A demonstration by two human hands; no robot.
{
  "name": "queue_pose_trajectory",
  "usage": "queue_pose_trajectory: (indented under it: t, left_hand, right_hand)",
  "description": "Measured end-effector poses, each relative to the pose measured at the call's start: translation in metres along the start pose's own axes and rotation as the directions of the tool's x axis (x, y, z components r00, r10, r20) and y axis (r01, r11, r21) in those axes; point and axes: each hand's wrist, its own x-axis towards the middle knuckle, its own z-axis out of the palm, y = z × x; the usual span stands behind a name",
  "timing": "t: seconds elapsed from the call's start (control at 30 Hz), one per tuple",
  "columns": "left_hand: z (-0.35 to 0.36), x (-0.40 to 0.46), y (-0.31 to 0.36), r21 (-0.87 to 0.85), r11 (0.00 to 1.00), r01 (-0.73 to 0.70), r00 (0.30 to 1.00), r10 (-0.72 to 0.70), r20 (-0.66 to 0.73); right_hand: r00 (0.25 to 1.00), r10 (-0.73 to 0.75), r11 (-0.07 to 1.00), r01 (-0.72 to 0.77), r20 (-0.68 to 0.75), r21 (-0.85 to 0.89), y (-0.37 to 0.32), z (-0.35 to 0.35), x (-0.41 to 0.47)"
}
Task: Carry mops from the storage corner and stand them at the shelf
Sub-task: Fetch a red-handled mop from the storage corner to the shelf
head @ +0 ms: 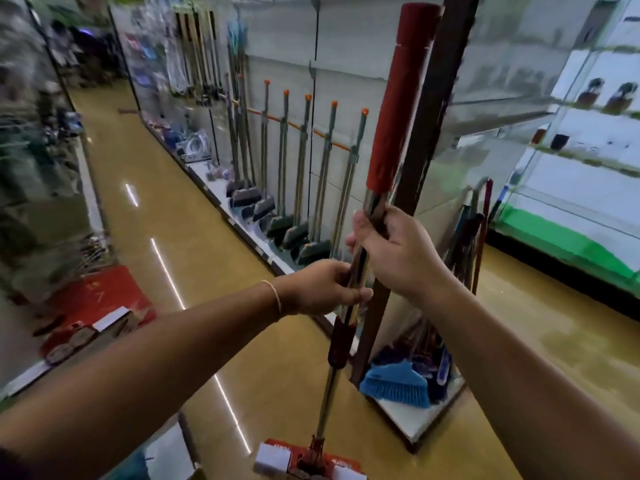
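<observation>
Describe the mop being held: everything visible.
The mop stands nearly upright, leaning slightly right at the top. It has a shiny metal pole, a long red sleeve on top, a dark red collar lower down, and a red and white head near the floor. The right hand grips the pole above the left hand. Whether the head touches the floor is unclear.

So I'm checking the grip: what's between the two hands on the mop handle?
In the head view, only a short bare stretch of shiny metal mop handle lies between the left hand below and the right hand above.
</observation>
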Motion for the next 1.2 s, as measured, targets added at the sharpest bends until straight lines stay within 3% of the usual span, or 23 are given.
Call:
queue_pose_trajectory:
  t: [0.23,0.57,0.73,1.2]
  left_hand:
    - [-0.053,0.052,-0.043,-0.021,1.000,0.005,0.999,-0.006,-0.033]
    - [-0.175,0.140,-0.096,-0.033,0.999,-0.034,0.999,0.033,-0.030]
    - [-0.231,0.166,-0.110,-0.079,0.996,-0.043,0.996,0.036,-0.080]
    - [-0.371,0.239,-0.184,-0.072,0.996,0.051,0.947,-0.071,-0.312]
  right_hand:
    - [0.997,-0.030,0.999,0.029,0.074,0.019,0.024,0.033,0.079]
    - [0.998,-0.029,0.999,0.027,0.061,0.036,0.030,0.089,0.226]
    - [0.995,-0.102,0.994,0.102,0.003,0.044,0.027,0.115,0.289]
    - [0.962,-0.262,0.957,0.250,0.076,0.145,0.046,0.206,0.471]
